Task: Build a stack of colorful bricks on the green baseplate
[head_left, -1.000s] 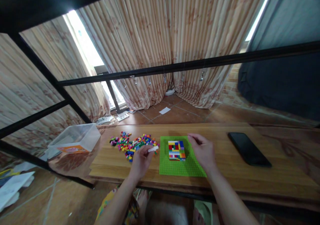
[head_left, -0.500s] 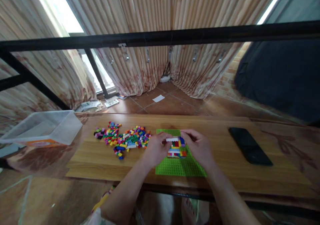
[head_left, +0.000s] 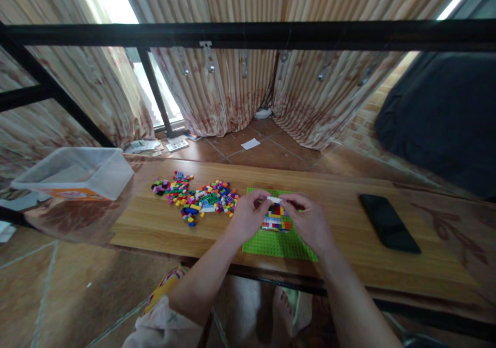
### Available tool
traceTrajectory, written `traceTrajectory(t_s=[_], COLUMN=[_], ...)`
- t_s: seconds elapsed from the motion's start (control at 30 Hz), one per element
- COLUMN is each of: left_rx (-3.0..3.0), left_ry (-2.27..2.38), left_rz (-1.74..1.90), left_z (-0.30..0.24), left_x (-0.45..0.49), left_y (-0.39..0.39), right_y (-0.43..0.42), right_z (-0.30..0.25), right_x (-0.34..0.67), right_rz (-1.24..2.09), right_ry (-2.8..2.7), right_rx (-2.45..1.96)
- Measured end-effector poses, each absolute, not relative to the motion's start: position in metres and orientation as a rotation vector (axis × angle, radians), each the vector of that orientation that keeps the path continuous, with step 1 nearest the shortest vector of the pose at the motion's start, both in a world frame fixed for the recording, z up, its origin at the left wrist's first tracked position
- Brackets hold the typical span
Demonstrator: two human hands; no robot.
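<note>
A long white toy brick [head_left: 274, 200] spans the gap between my hands, one end in each set of fingertips. My left hand [head_left: 249, 215] pinches its left end with thumb and forefinger. At the other end, my right hand [head_left: 306, 218] grips it the same way. Below and just in front of it stands a small multicoloured brick structure [head_left: 276, 225] with white, red, yellow, orange and blue pieces. It sits on a green studded baseplate [head_left: 271, 247]. My fingers partly hide the structure's back and sides.
Loose coloured bricks [head_left: 207, 201] lie heaped left of the baseplate on the wooden table [head_left: 155, 237]. A clear plastic bin [head_left: 116, 170] stands at the far left. To the right lies a black phone [head_left: 387, 223]. A black metal bar [head_left: 248, 35] crosses beyond the table.
The white brick, earlier over the structure's back edge near my left fingers, is now held at both ends. My right fingers have shifted to its right end. The view has tilted slightly down.
</note>
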State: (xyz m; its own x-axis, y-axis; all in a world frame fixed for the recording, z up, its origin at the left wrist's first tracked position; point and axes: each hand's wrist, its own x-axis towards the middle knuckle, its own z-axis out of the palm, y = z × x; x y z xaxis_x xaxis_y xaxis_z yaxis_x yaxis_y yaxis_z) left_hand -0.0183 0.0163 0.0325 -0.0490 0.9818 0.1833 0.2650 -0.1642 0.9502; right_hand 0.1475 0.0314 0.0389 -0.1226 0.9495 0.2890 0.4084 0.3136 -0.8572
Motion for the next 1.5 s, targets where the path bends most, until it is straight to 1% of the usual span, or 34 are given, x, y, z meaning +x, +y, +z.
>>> traceTrajectory(t_s=[0.13, 0.3, 0.5, 0.67, 0.77, 0.97, 1.1, 1.23, 1.37, 1.5], left_rx=[1.425, 1.396, 1.369, 1.378, 1.385, 1.404, 1.394, 1.338, 1.093, 0.773], left_ry=[1.527, 1.601, 1.512, 1.495, 1.524, 1.569, 1.556, 1.518, 1.447, 1.34], left_rz=[1.352, 1.231, 1.127, 1.107, 1.083, 1.067, 1.091, 1.119, 1.163, 1.181], left_z=[0.024, 0.017, 0.013, 0.008, 0.008, 0.009, 0.008, 0.006, 0.009, 0.018], left_x=[-0.03, -0.036, -0.027, -0.027, -0.027, -0.025, -0.025, -0.023, -0.018, -0.012], left_y=[0.024, 0.029, 0.026, 0.026, 0.026, 0.024, 0.024, 0.025, 0.026, 0.024], right_y=[0.036, 0.036, 0.034, 0.037, 0.037, 0.037, 0.041, 0.044, 0.044, 0.045], right_z=[0.04, 0.038, 0.032, 0.025, 0.024, 0.026, 0.02, 0.009, 0.006, 0.007], right_x=[0.158, 0.156, 0.143, 0.144, 0.145, 0.147, 0.15, 0.146, 0.139, 0.139], right_rz=[0.71, 0.742, 0.492, 0.337, 0.308, 0.42, 0.579, 0.709, 0.688, 0.754], right_ry=[-1.581, -1.709, -2.037, -2.097, -2.077, -1.878, -1.698, -1.683, -1.731, -1.688], right_rx=[-1.286, -1.278, -1.246, -1.279, -1.3, -1.366, -1.461, -1.517, -1.566, -1.567])
